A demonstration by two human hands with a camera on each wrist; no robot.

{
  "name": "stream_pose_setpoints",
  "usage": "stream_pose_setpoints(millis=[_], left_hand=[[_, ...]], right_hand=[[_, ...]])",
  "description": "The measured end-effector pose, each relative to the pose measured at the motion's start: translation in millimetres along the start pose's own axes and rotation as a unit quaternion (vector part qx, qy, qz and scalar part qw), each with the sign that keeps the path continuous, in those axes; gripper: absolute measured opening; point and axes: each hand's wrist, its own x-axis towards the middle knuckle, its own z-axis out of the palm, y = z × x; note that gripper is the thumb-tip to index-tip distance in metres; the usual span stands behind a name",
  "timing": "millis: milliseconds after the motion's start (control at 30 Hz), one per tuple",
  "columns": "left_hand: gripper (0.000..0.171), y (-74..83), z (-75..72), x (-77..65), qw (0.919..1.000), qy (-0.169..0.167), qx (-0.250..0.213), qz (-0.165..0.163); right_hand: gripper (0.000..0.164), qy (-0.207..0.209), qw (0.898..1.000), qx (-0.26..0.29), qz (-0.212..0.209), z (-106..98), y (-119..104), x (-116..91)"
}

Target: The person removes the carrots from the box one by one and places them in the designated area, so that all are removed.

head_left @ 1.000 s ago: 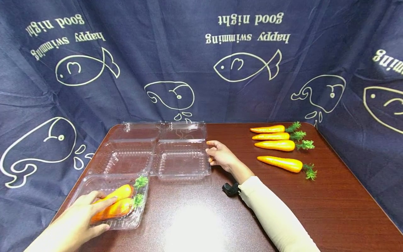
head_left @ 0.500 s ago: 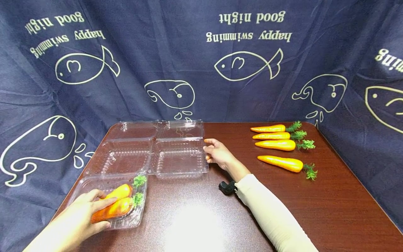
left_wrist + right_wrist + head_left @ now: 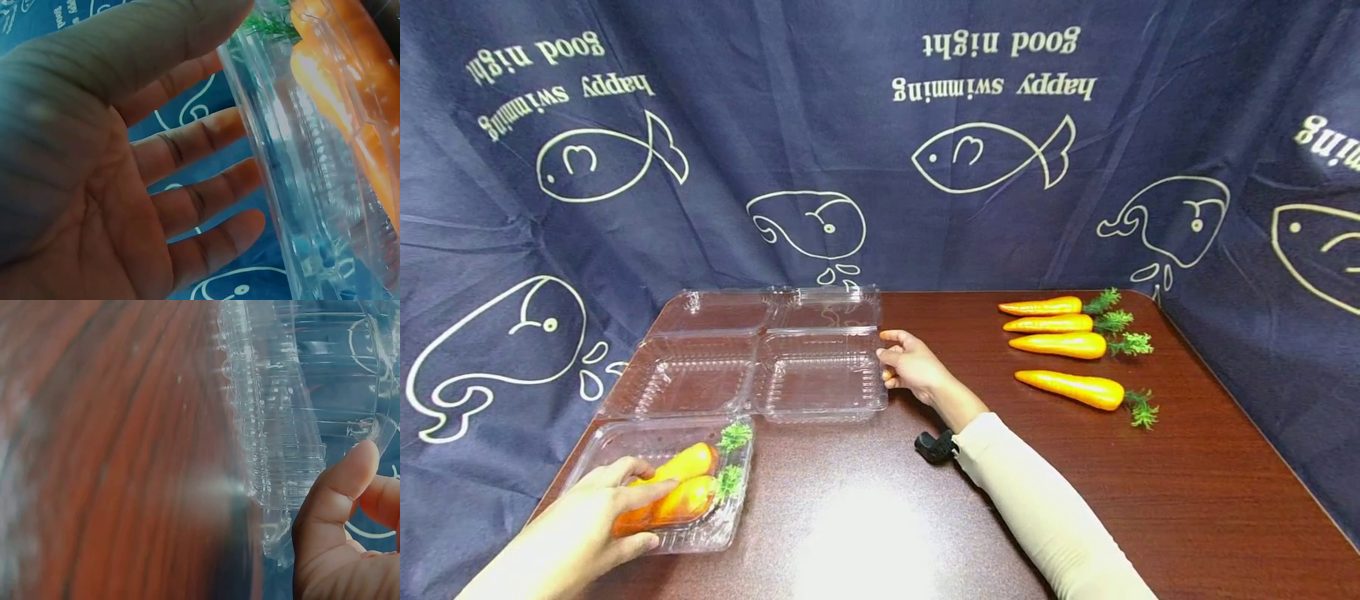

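Note:
In the head view, my left hand (image 3: 598, 508) rests on a lidded clear plastic container (image 3: 711, 542) at the front left, its fingers extended over the lid. Two orange carrots (image 3: 681, 487) with green tops lie inside. The left wrist view shows my fingers fairly straight against its clear side. My right hand (image 3: 921, 367) holds the right rim of an open clear plastic clamshell container (image 3: 823, 387); the right wrist view has my thumb and forefinger at its edge. Beside it on the left stands a second open clamshell (image 3: 681, 387). No carrots show in either.
Several carrots (image 3: 1063, 344) lie in a column on the right of the brown table (image 3: 970, 517), the nearest one set slightly apart. A blue curtain (image 3: 880, 150) with fish drawings hangs behind the table. A black strap (image 3: 934, 447) is on my right wrist.
My right hand and the right open clamshell have shifted a little to the left, towards the other open one. My left hand has stayed on the lidded container.

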Motion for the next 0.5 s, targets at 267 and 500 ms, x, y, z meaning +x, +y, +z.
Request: stream_pose_setpoints(millis=[267,500], left_hand=[[0.056,13.5,2.7,9.6,0.9999,-0.01,-0.005,0.005],[0.051,24.6,7.8,20.5,0.9997,-0.003,-0.013,0.018]], right_hand=[[0.046,-0.006,1.0,-0.002,-0.002,10,2,4],[0.047,-0.01,1.0,-0.003,-0.001,20,2,7]])
